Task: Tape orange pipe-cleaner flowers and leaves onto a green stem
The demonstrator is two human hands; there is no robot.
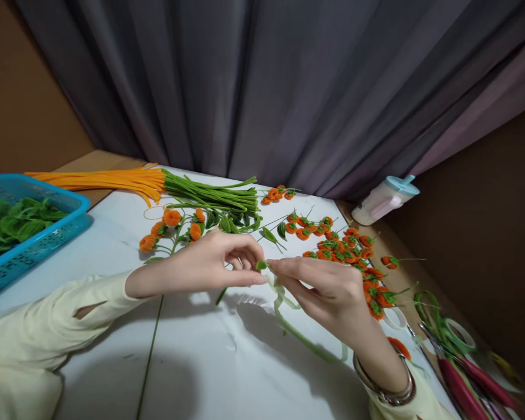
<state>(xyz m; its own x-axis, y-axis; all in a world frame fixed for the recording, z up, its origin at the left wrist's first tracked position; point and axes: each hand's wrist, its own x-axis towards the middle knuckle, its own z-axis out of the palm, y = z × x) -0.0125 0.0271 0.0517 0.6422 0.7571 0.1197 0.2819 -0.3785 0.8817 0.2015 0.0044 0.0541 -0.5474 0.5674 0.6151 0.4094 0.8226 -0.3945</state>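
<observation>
Basket: at your far left, the blue basket (61,233) holds loose green leaves (30,219).
Straight stems: the orange stems (100,179) and green stems (214,195) lie bundled towards the back of the table (201,373), apparently unworked.
Flower spray: near your left forearm, the spray (172,218) has several orange heads gathered around green stems, so it looks at least partly assembled.
Left hand: your left hand (210,259) has its thumb and forefinger around the small green piece (261,265); you can't tell here whether they grip it.
Small green piece: between your two hands, above the table – its shape looks unfinished, though blur hides the detail.
Loose leaves: a few shaped leaves (270,235) lie behind your hands, seemingly formed but unattached.
Right hand: your right hand (328,286) has its thumb and forefinger pinched together on the piece's edge, with a pale green strip (308,344) trailing below.
Orange heads: to your right lie many orange heads (303,233) with green tops and thin wires – individually formed, by the look of them, but not gathered into a spray.
Tools: red-handled pliers (461,388) lie at your far right, untouched.
</observation>
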